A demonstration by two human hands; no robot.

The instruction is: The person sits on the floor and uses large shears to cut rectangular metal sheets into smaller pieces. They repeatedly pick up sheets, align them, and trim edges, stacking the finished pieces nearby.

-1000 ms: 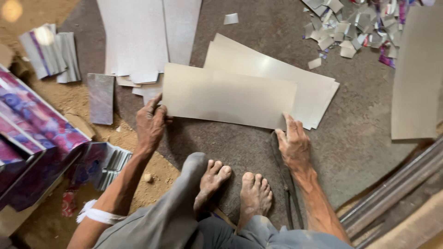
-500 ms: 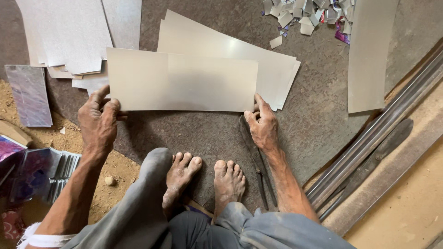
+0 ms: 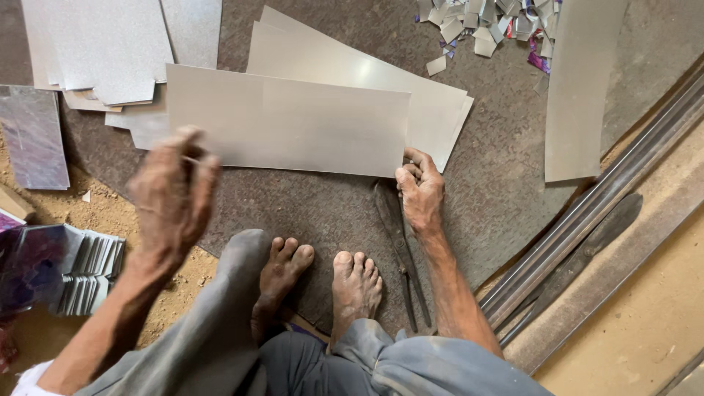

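Note:
A long rectangular grey metal sheet (image 3: 293, 121) lies on top of two similar sheets (image 3: 352, 62) on a dark floor mat (image 3: 315, 209). My right hand (image 3: 419, 192) curls its fingers around the top sheet's near right corner. My left hand (image 3: 172, 198) is raised off the sheet near its left end. It is blurred, with fingers drawn together, and I cannot tell if it holds anything. Dark metal shears (image 3: 394, 235) lie on the mat just under my right hand. My bare feet (image 3: 323, 275) rest on the mat between my arms.
More grey sheets (image 3: 103, 44) are stacked at the upper left, with a purplish sheet (image 3: 33, 136) beside them. Small cut pieces (image 3: 88, 271) stand stacked at the left. Scraps (image 3: 484, 26) litter the top right near a tall strip (image 3: 583, 88). Metal rails (image 3: 587, 213) run diagonally on the right.
My left hand has let go of the sheet's left edge and lifted towards me. My right hand stays at the right corner. The view has shifted slightly.

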